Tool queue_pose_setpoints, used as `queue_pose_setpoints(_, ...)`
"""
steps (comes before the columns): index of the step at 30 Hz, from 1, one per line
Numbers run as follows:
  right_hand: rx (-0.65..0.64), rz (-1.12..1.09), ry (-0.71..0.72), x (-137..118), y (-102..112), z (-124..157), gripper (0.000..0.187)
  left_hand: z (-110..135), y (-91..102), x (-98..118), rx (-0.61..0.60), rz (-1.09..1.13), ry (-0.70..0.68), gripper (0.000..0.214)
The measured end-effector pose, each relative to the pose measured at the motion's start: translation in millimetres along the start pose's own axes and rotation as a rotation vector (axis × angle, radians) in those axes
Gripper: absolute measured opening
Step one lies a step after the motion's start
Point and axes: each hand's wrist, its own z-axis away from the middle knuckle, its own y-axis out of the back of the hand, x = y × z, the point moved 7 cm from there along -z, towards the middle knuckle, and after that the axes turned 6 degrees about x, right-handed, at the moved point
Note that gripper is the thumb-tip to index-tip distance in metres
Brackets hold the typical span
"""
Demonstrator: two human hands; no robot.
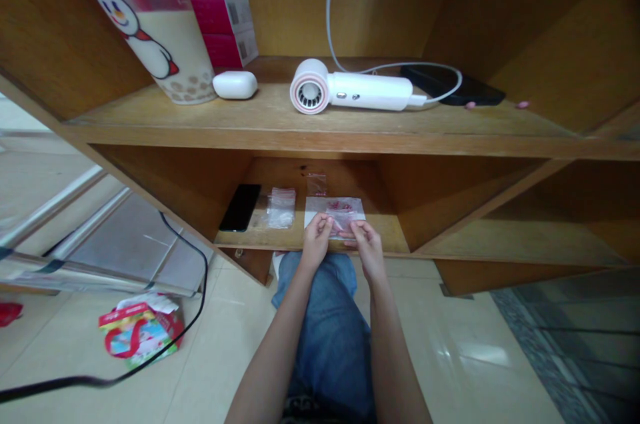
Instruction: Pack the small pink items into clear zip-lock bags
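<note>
Between my two hands is a small clear plastic bag, stretched over a white sheet of paper on the lower shelf. My left hand pinches the bag's left side with thumb and fingertips. At its right side, my right hand grips the edge in the same way. Small red items lie on the paper just behind the bag; they are too small to name. A stack of clear zip bags rests left of the paper, and a single zip bag lies behind it.
A black phone lies at the lower shelf's left. On the upper shelf, above my hands, are a white hair dryer with its cord, a white earbud case, a large drink cup and pink boxes. A black cable hangs at left.
</note>
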Motion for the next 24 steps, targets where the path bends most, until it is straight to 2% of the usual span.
queue_pose_setpoints(3,0.013,0.037,0.039,-3,2,0,0.031,0,0.8,4,0.001,-0.047,-0.05,0.025)
queue_pose_setpoints(7,-0.013,0.083,0.037,-4,1,5,0.036,-2,3.1,3,0.014,-0.052,-0.04,0.025)
queue_pose_setpoints(10,-0.031,0.09,0.052,-3,-1,10,0.033,-2,5.1,5,0.027,-0.057,-0.047,0.028)
queue_pose_setpoints(14,0.007,0.081,0.062,-1,2,13,0.03,-2,5.6,7,0.032,-0.084,-0.049,0.032)
queue_pose_setpoints(20,0.059,0.083,0.071,0,5,13,0.031,0,0.2,3,-0.028,-0.081,0.006,0.033)
queue_pose_setpoints(24,0.077,0.106,0.085,0,5,13,0.03,1,0.0,5,-0.024,-0.11,-0.021,0.033)
